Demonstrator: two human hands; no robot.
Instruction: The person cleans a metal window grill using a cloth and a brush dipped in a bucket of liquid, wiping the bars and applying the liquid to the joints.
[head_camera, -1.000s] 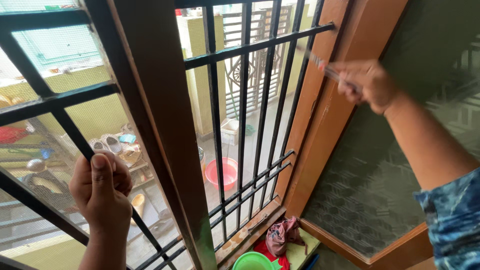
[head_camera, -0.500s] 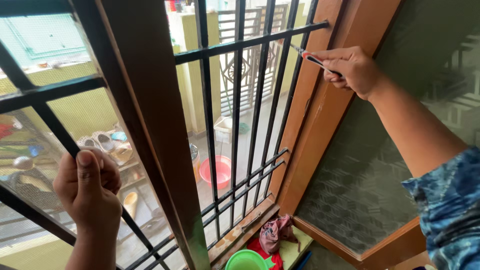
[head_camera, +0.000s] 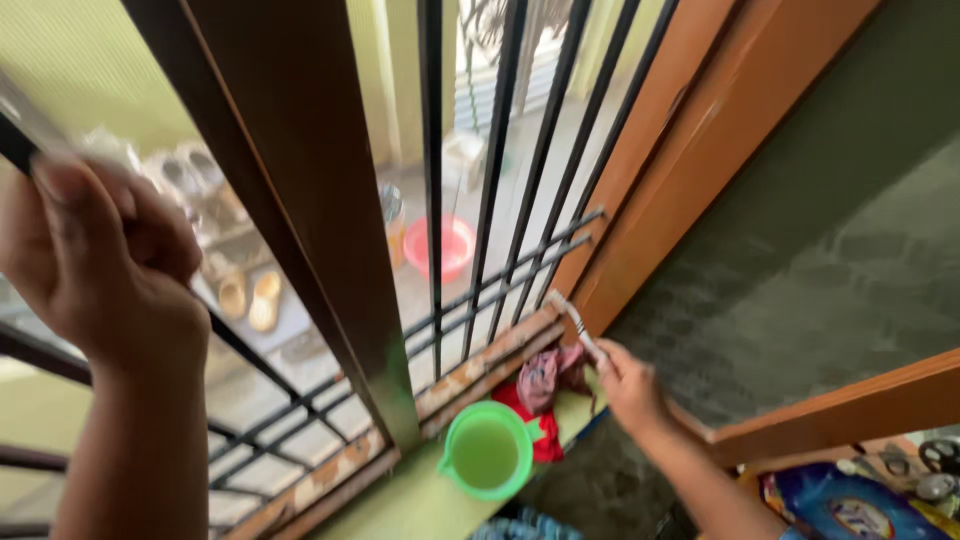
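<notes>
The left hand is blurred; what is gripped cannot be told. The brush handle is hidden inside the right hand.

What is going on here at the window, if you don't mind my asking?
A person stands at a barred window. The left hand grips a dark bar of the window grille. The right hand holds a thin brush with its tip down at the lower corner of the wooden frame, near the bottom bars. On the sill sit a green cup and some crumpled rags, just beside the right hand.
</notes>
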